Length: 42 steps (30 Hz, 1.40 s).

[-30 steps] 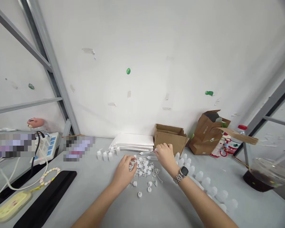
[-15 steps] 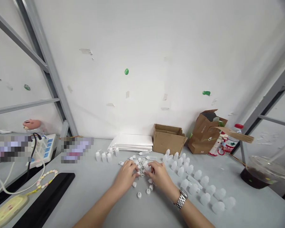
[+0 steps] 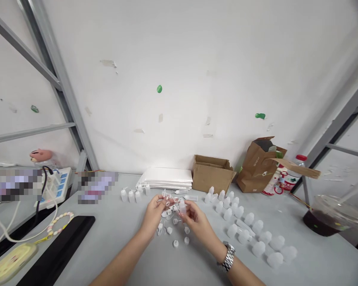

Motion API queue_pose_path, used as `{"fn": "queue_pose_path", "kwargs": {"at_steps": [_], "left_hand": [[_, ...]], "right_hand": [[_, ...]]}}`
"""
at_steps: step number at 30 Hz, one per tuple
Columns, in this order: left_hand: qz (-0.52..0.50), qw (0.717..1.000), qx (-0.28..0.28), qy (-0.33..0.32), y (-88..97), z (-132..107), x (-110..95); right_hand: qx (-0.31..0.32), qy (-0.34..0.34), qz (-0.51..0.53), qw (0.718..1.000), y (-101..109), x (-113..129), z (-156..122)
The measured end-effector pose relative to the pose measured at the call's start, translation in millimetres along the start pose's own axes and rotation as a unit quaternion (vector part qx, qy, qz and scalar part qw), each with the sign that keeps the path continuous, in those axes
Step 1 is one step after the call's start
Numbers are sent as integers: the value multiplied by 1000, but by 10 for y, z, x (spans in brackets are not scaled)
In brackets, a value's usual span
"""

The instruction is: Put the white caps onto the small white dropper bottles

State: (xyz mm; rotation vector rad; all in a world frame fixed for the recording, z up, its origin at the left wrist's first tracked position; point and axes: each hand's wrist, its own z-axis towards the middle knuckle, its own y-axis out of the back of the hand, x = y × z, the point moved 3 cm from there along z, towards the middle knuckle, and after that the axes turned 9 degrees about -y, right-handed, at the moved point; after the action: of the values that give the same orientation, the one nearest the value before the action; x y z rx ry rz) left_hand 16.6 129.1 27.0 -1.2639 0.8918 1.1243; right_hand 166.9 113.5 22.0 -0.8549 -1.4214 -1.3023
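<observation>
A translucent plastic bottle [image 3: 182,206] is gripped by the right hand [image 3: 198,224], a white cap [image 3: 167,202] pinched by the left hand [image 3: 152,216]; more bottles [image 3: 239,211] are ranked beside an open cardboard box [image 3: 211,177].

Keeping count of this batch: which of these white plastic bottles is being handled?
The translucent bottle pinched in the right hand, raised off the table; the other bottles all rest on the tabletop.
</observation>
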Motion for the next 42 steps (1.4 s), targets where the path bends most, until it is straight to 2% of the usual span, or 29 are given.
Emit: {"fn": "queue_pose_path", "kwargs": {"at_steps": [3,7,10,12,14,16,17,18,19,21,24,26,28,31,37,42], "left_hand": [[-55,998,1,32,-71,-67,-21],[-59,997,-12,56,-73,-77,1],[-8,997,6,73,-26,-38,52],[94,994,20,45,25,-16,46],[254,966,24,-40,73,-9,-21],[391,910,40,-130,78,-25,-103],[426,889,52,-157,68,-34,-130],[439,881,59,-165,58,-40,-146],[432,886,59,-158,51,-41,-151],[365,922,30,-125,46,-31,-142],[190,980,-23,-62,36,-16,-90],[89,995,-30,-24,13,-21,-54],[42,999,-23,4,-15,-40,-36],[39,999,4,18,-64,-79,-52],[40,998,40,17,-127,-113,-99],[-26,997,64,41,-149,-107,-52]], "right_hand": [[-5,-3,-46,999,-63,27,-48],[-14,-19,-65,998,-90,58,-82],[-9,-29,-74,997,-88,68,-79],[-22,-27,-84,996,-72,78,-75],[-47,-23,-91,994,-42,86,-71],[-74,-25,-89,993,-5,85,-64],[-84,-28,-84,993,12,81,-60],[-91,-32,-77,992,28,78,-55],[-97,-36,-70,992,40,76,-52],[-99,-40,-57,993,48,81,-55],[-72,-30,-63,995,7,107,-89],[-46,-16,-87,995,-42,116,-122],[-33,-6,-112,993,-87,108,-148],[-35,-7,-130,991,-123,82,-152],[-30,-27,-77,996,-128,62,-112],[-44,-15,-59,997,-116,68,-114]]}}
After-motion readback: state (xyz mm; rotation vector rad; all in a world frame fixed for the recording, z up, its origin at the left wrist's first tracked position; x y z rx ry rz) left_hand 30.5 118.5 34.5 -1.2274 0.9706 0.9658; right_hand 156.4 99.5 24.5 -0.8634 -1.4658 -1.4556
